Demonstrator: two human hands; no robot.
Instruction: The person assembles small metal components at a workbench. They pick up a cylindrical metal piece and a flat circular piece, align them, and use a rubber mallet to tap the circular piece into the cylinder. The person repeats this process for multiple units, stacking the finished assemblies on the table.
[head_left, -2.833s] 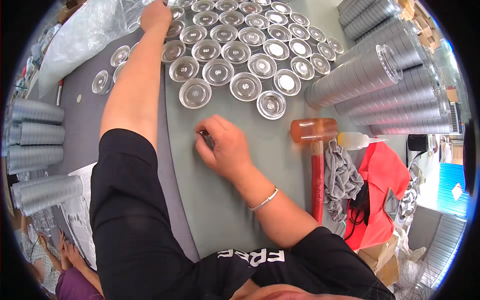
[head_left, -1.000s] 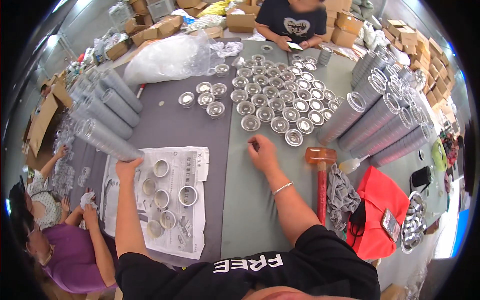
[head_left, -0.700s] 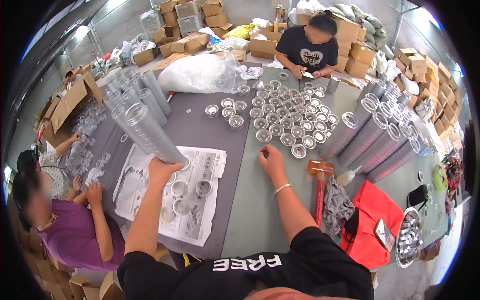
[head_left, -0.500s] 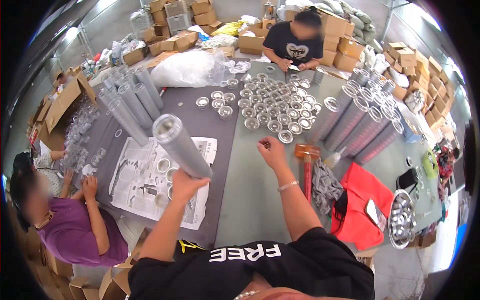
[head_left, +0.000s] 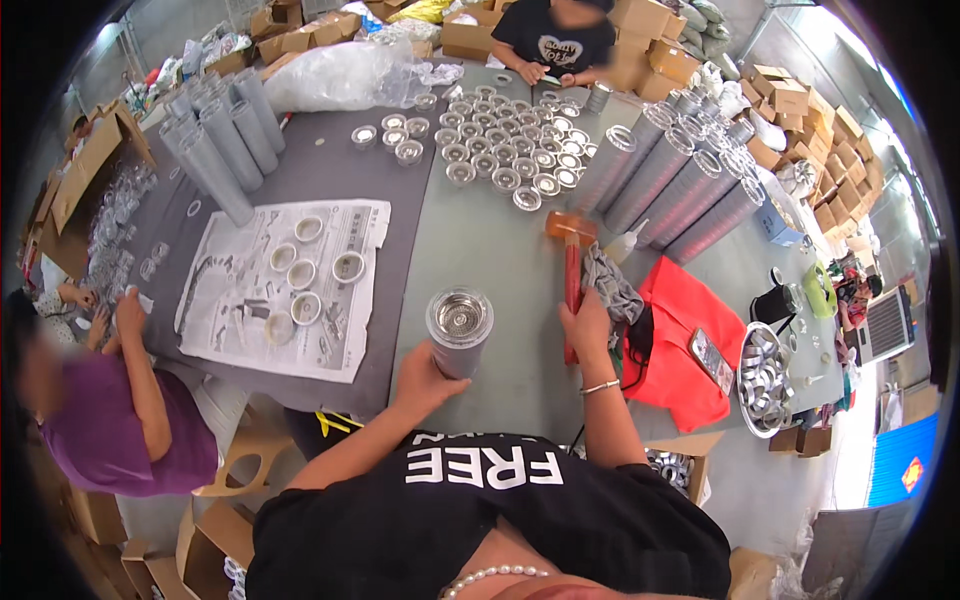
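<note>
A worker's left hand [head_left: 425,368] wraps around the lower part of a grey metal cylinder [head_left: 458,330], holding it upright at the near edge of the grey-green table [head_left: 480,240], its open end with a shiny steel rim facing up. The right hand [head_left: 587,325], a thin bracelet at the wrist, closes its fingers around the red handle of a rubber mallet [head_left: 570,262] that lies flat on the table, its orange head pointing away from the worker. Just right of the mallet sits a crumpled grey rag [head_left: 610,285], and beyond it a red cloth [head_left: 685,335] with a phone on top. To the left, a sheet of newspaper [head_left: 285,285] carries several small white-rimmed caps. Farther back, rows of round metal lids [head_left: 510,150] cover the middle of the table, flanked by long stacks of grey cylinders [head_left: 670,190] lying slanted on the right and more stacks [head_left: 215,150] on the left. A clear plastic bag [head_left: 340,75] lies at the far left corner. Another person in purple [head_left: 100,410] sits at the left, a third in black [head_left: 555,35] at the far end, amid cardboard boxes [head_left: 790,95].
</note>
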